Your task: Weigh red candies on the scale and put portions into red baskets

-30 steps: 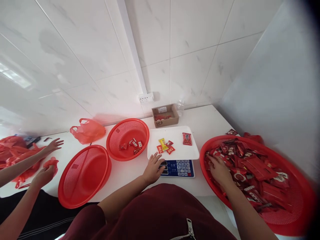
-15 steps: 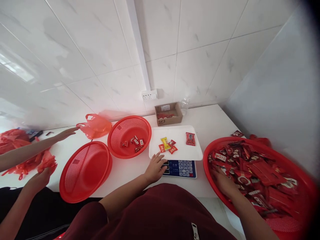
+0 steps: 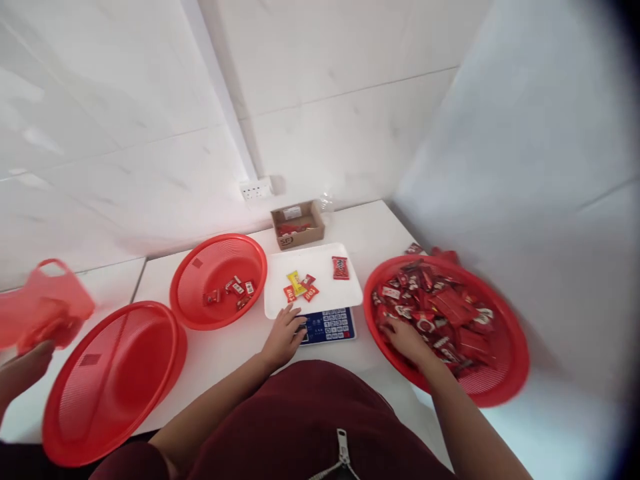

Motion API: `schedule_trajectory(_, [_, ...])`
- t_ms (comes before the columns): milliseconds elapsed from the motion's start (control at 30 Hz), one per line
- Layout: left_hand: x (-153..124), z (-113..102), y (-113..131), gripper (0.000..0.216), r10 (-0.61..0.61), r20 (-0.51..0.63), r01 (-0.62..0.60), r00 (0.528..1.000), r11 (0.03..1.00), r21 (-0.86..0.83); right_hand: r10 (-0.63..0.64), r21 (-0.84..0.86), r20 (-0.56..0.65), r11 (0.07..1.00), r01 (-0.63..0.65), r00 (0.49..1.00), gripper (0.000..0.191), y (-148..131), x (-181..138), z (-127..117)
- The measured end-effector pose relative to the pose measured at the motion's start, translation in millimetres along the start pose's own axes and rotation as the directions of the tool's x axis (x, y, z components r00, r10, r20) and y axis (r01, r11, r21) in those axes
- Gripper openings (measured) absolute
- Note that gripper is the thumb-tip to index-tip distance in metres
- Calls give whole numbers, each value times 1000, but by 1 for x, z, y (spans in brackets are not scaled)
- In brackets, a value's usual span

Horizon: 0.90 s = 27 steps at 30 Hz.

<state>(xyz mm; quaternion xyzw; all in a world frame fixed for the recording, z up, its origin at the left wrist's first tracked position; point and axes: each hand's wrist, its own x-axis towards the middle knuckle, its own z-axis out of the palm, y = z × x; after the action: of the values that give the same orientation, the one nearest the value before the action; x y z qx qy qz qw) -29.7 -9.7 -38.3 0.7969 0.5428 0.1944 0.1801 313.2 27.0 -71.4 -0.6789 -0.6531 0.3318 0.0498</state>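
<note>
My left hand (image 3: 283,339) rests open at the front of a digital scale (image 3: 327,327). Its fingers lie over the scale's display, beside the near edge of the white tray (image 3: 275,268) on top. On that tray are a yellow candy packet (image 3: 296,283), several small red candies around it and a larger red packet (image 3: 341,268) to the right. Reaching into a large red basket (image 3: 517,363), my right hand (image 3: 407,340) has its fingers drawn together among wrapped red snacks (image 3: 453,305). Its fingertips are partly hidden, and I cannot make out what they grip.
Left of the scale, a red basket (image 3: 187,270) holds several small packets. Another red basket (image 3: 70,400) stands nearer. At far left a co-worker's hand (image 3: 30,367) holds a red plastic bag (image 3: 75,303). A cardboard box (image 3: 300,235) and clear bottle (image 3: 327,202) stand near the wall.
My view has turned right, so everything sits further left. My left hand stays at the scale, my right hand in the basket. The co-worker has taken the red plastic bag off the table.
</note>
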Motion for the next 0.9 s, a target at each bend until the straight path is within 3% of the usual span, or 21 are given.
schedule_trajectory(167, [-2, 2, -4, 24, 17, -36, -17, 999, 1000, 15, 137, 36, -168, 991, -133, 976, 33, 1, 4, -16])
schedule_trajectory(333, [0, 2, 0, 24, 34, -14, -33, 999, 999, 39, 159, 48, -184, 987, -152, 970, 38, -8, 36, -8])
schedule_trajectory(533, [5, -1, 6, 24, 75, -27, -73, 997, 996, 45, 307, 84, -219, 952, -295, 926, 44, -22, 61, 7])
schedule_trajectory(767, [-5, -3, 4, 24, 19, -15, -19, 1000, 999, 42, 230, 197, -241, 963, -185, 943, 20, -9, 45, 5])
schedule_trajectory(833, [-9, -3, 4, 24, 1, -9, -1, 1000, 999, 35, 217, 225, -278, 962, -156, 936, 23, -7, 38, 1])
schedule_trajectory(900, [-12, -2, 4, 24, -18, -3, 19, 1000, 999, 31, 238, 262, -372, 954, -145, 897, 30, -12, 32, -5])
